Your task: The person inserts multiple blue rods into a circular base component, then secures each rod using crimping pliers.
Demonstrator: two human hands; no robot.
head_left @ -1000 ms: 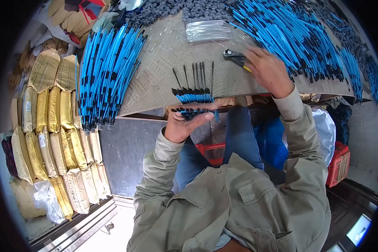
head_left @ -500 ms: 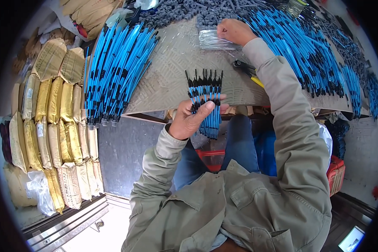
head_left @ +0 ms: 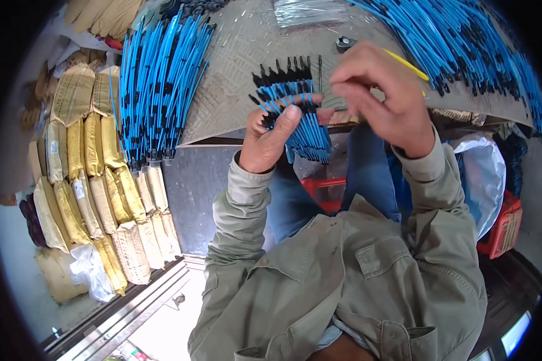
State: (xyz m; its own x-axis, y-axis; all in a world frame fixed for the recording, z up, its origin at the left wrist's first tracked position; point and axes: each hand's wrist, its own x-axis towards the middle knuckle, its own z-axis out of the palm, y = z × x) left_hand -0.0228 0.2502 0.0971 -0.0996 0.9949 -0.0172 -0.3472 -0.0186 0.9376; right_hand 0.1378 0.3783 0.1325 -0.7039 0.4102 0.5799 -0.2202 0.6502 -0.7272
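Observation:
My left hand (head_left: 265,135) is closed round a fanned bundle of thin blue rods (head_left: 307,135) with black tips and black sleeves, held above my lap by the table's near edge. The thumb presses across the front of the bundle. Just right of it hovers my right hand (head_left: 388,90), its fingers curled in a pinch; whatever lies between the fingertips is too small to make out. A flat stack of thin, shiny, clear or silvery strips (head_left: 310,12) lies on the table (head_left: 241,66) at the far middle.
Piles of blue rods lie at the left (head_left: 162,84) and far right (head_left: 439,42). A yellow-handled tool (head_left: 406,65) is partly behind my right hand. Stacked sacks (head_left: 93,141) stand at the left; a white plastic bag (head_left: 484,174) and a red container (head_left: 502,225) are at lower right.
My right hand has left the shiny stack and come back toward me, beside the bundle. My left hand still grips the bundle. The view has shifted, so the table sits higher.

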